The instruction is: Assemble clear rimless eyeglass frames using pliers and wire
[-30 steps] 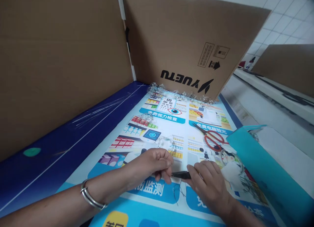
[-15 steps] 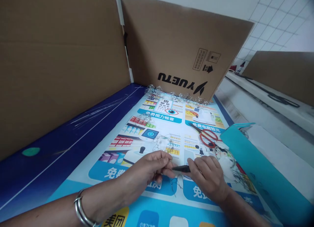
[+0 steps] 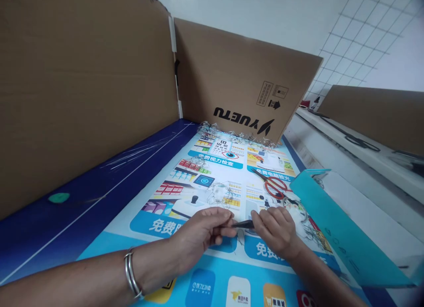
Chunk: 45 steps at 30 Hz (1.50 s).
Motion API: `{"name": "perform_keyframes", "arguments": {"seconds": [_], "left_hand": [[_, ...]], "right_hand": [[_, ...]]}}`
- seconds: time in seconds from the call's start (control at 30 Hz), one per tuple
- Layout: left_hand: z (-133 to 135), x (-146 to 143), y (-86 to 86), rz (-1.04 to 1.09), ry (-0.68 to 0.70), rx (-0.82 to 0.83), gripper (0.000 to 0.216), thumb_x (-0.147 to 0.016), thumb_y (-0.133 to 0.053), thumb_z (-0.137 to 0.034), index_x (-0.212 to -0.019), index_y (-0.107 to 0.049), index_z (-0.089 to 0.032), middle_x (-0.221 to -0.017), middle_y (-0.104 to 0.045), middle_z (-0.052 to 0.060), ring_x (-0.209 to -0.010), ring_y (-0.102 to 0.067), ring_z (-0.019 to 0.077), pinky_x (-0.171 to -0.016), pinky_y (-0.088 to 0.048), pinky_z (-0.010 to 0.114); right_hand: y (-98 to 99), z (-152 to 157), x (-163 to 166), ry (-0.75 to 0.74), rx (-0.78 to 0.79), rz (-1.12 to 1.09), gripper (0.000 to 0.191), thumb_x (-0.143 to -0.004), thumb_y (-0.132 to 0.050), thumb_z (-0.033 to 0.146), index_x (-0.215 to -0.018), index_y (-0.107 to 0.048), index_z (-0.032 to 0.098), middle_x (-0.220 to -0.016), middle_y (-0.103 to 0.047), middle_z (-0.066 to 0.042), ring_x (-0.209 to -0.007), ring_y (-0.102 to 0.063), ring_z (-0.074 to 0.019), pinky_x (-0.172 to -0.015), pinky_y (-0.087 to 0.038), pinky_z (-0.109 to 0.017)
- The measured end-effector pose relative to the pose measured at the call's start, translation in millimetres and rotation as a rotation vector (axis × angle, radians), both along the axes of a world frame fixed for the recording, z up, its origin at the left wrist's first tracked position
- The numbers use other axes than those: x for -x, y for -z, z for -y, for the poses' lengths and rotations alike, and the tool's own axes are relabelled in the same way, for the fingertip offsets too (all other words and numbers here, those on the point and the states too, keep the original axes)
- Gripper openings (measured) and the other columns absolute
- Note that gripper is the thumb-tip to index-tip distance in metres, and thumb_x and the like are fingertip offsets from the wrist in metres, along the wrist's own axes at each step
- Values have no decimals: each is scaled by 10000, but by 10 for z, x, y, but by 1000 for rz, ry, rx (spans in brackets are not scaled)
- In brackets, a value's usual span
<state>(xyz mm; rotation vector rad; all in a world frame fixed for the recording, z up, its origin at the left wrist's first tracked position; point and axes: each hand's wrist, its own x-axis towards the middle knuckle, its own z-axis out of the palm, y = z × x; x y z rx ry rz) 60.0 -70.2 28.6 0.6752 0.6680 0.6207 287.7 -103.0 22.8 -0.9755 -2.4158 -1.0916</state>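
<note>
My right hand (image 3: 276, 232) is closed around a pair of dark, tapered tweezers (image 3: 244, 224), whose tips point left. Those tips reach the fingertips of my left hand (image 3: 200, 232), which is pinched with thumb against fingers. What lies in that pinch is too small to make out. Faint thin wire strands show just below the tweezers. Beyond my hands, a loose tangle of thin wire pieces (image 3: 220, 193) lies on the printed sheet (image 3: 185, 263). Red-handled scissors (image 3: 276, 187) rest past my right hand, blades toward the back left.
A tall cardboard panel (image 3: 82, 90) stands at left, and another printed YUETU (image 3: 218, 73) closes the back. More wire bundles (image 3: 238, 138) line its foot. A teal open box (image 3: 334, 232) stands at right beside a white cluster with wires (image 3: 300, 216). A green spot (image 3: 59, 198) marks the left side.
The view has tilted and shifted slightly. The tweezers' tips now meet the left fingertips more closely, and the left fingers have closed in. The wire hanging below shows less clearly.
</note>
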Motion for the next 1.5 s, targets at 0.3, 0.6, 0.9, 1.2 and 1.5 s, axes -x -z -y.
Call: {"name": "perform_keyframes", "arguments": {"seconds": [0.3,0.6,0.9,1.2,1.5], "left_hand": [[-16,19,28,-177,10,-111,129,-719,-629,-246,-752,-553,-148,-569,-610,12,-522,-509,97,-504,-302,212],[-31,35,-5,-202,14,-183,102,-744,-583,-243,-722,-544,-151,-586,-594,5,-531,-515,101,-525,-325,222],[-64,42,-33,-216,29,-208,110,-735,-586,-247,-711,-543,-148,-600,-603,13,-527,-515,103,-514,-319,217],[-95,40,0,-223,39,-237,117,-745,-591,-258,-725,-551,-150,-602,-595,13,-520,-508,102,-513,-320,220],[-119,35,-17,-247,55,-342,142,-735,-606,-274,-724,-530,-155,-622,-602,4,-487,-509,90,-487,-320,220]], "right_hand": [[15,2,39,-33,13,13,232,-787,-588,140,-1017,-592,164,-839,-622,-51,-815,-531,-200,-731,-378,-363],[38,16,46,-23,51,-43,227,-792,-587,142,-1019,-595,161,-852,-616,-63,-848,-548,-208,-752,-384,-376],[62,11,28,-13,108,-52,224,-814,-562,155,-1036,-589,174,-866,-621,-65,-858,-540,-207,-746,-380,-373],[36,13,25,-18,151,-33,222,-823,-555,168,-1043,-584,160,-865,-616,-67,-834,-549,-203,-727,-377,-375],[26,34,32,6,258,-25,211,-842,-513,187,-1043,-566,150,-846,-608,-72,-801,-511,-201,-689,-353,-368]]}}
